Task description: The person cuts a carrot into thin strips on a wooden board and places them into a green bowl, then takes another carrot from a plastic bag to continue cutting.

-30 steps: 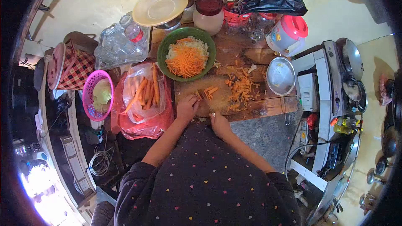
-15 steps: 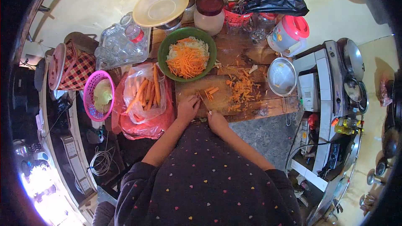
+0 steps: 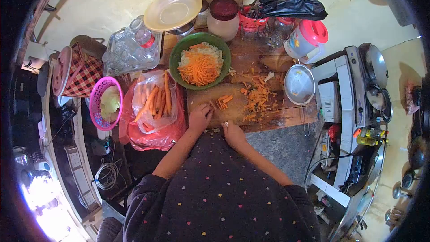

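Note:
My left hand (image 3: pixel 201 116) rests on the wooden cutting board (image 3: pixel 195 97) with its fingers curled down on a piece of carrot, mostly hidden beneath them. Just to the right, my right hand (image 3: pixel 233 135) is closed around a knife; a pale end of its handle shows at the fingers, and the thin blade points up and left beside the carrot. Cut carrot sticks (image 3: pixel 225 100) lie at the blade's far side. Behind the board, a green bowl (image 3: pixel 174 72) holds shredded carrot (image 3: pixel 198 68) over pale shreds.
Carrot peelings (image 3: pixel 258 100) are scattered to the right, beside a metal strainer (image 3: pixel 299 85). Whole carrots (image 3: pixel 156 101) lie in a plastic bag on a red bag (image 3: pixel 154 141) at left, near a pink basket (image 3: pixel 92 103). A stove (image 3: pixel 357 78) stands far right.
My right hand has shifted slightly down with the knife. The carrot sticks sit a little differently by the blade. My left hand stays nearly in place; the view has tilted slightly.

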`<move>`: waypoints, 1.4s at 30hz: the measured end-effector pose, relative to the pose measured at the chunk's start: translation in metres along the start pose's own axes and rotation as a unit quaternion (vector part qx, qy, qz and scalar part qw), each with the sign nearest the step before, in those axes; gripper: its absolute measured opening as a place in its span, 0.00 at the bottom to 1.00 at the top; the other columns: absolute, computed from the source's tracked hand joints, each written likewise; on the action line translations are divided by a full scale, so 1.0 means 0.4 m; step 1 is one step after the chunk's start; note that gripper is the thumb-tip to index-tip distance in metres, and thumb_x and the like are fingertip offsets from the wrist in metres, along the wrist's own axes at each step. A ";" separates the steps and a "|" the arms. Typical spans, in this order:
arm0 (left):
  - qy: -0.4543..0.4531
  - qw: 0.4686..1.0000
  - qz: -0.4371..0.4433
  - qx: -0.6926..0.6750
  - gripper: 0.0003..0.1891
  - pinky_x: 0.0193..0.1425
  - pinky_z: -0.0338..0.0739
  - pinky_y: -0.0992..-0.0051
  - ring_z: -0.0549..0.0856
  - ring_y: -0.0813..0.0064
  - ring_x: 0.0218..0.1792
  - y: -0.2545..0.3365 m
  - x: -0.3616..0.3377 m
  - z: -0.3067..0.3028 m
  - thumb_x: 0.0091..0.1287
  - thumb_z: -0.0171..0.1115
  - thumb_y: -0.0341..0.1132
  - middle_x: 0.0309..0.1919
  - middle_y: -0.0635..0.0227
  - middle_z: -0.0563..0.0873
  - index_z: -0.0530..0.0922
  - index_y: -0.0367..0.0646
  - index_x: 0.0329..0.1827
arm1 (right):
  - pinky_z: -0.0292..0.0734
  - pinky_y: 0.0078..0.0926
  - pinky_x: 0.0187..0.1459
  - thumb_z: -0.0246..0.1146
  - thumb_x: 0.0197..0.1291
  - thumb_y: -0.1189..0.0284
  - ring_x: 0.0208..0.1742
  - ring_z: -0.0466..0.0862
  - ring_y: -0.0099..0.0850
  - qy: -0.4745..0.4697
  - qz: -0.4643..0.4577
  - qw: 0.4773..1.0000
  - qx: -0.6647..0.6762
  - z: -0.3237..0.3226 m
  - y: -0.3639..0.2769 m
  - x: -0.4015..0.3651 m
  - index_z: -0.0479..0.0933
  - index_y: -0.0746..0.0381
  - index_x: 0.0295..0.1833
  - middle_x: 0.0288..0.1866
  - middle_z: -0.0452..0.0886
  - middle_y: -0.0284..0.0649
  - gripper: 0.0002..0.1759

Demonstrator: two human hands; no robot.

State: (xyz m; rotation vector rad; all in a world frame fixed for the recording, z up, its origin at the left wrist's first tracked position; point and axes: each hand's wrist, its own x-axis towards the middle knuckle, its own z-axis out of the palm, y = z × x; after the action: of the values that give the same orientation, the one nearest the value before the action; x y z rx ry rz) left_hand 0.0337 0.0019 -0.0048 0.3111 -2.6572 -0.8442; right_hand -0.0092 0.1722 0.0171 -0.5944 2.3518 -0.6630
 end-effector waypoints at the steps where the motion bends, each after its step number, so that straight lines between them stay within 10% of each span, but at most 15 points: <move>1: 0.000 1.000 -0.001 0.004 0.06 0.43 0.75 0.67 0.81 0.61 0.38 0.001 0.000 -0.001 0.54 0.61 0.32 0.36 0.63 0.82 0.79 0.41 0.33 | 0.71 0.52 0.36 0.44 0.66 0.58 0.34 0.77 0.58 -0.003 0.001 1.000 0.001 -0.008 -0.013 -0.006 0.66 0.70 0.41 0.29 0.77 0.62 0.22; 42: 0.009 0.999 0.004 -0.030 0.07 0.42 0.77 0.69 0.82 0.63 0.37 -0.016 -0.002 0.002 0.54 0.63 0.34 0.36 0.64 0.83 0.81 0.40 0.33 | 0.72 0.50 0.39 0.46 0.65 0.58 0.36 0.78 0.57 0.001 0.007 1.000 -0.020 0.004 -0.004 0.019 0.68 0.70 0.41 0.32 0.77 0.61 0.22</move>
State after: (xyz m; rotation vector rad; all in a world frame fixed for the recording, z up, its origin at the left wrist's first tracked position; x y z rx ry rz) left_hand 0.0349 -0.0027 -0.0094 0.2919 -2.6085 -0.9122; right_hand -0.0131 0.1664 0.0137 -0.5935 2.3737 -0.6125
